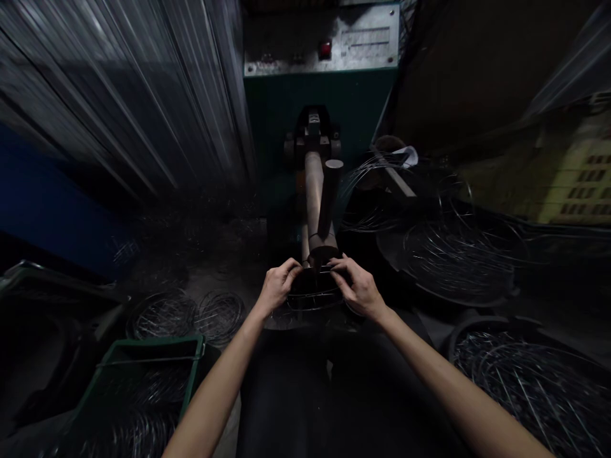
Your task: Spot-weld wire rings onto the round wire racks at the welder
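Your left hand (278, 284) and right hand (357, 287) pinch opposite sides of the wire frame (312, 294) at the machine arm's (315, 203) near end.

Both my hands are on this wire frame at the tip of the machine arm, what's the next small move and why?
Probably turn the wire frame a little around the tip of the machine arm. Your left hand and right hand pinch its top rim on either side of the tip, so a small rotation seems the easiest move. The dim picture hides the exact contact.
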The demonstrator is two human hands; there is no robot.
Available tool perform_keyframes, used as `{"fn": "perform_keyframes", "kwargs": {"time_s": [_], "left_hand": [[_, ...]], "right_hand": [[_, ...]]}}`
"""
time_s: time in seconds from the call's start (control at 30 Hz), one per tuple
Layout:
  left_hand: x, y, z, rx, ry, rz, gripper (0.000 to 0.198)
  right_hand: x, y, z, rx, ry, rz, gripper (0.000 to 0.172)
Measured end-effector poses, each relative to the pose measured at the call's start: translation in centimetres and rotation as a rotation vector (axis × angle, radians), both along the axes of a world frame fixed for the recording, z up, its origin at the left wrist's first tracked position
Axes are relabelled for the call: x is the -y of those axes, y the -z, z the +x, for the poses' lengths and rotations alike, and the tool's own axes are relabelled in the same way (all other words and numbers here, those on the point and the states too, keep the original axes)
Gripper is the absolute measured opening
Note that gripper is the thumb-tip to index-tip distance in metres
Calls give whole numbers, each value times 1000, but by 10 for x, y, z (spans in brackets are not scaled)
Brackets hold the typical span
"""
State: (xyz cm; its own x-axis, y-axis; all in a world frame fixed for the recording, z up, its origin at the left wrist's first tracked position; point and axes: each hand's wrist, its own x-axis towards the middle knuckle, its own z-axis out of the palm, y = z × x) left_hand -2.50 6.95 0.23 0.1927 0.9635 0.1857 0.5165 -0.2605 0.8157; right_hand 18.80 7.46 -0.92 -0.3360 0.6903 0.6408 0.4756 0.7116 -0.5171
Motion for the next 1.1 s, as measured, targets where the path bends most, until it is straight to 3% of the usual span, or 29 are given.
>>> {"fn": "perform_keyframes", "kwargs": {"time_s": [0.33,0.43,0.5,0.6,0.8,0.9,1.0,1.1], "left_hand": [[-3,-2,-5,11,47,-29,28],[-7,-3,-6,-48,33,4,26],[-9,-4,-6,-43,59,0,26],[-10,-2,-6,9,98,-35,28],[-4,9,-25,63,135,-72,29],[5,-2,-37,-52,62,39,27],[14,-28,-32,-228,-60,183,28],[17,-48,-14,-382,56,165,26]], "right_hand": [[0,-7,3,-83,-24,-102,7],[0,-3,30,-104,141,-164,16],[3,4,51,-19,237,-171,18],[6,11,71,140,203,-183,19],[15,-6,56,223,163,-112,19],[27,-17,36,271,215,-16,20],[37,-20,21,371,257,90,22],[41,-17,12,454,281,165,22]]}}
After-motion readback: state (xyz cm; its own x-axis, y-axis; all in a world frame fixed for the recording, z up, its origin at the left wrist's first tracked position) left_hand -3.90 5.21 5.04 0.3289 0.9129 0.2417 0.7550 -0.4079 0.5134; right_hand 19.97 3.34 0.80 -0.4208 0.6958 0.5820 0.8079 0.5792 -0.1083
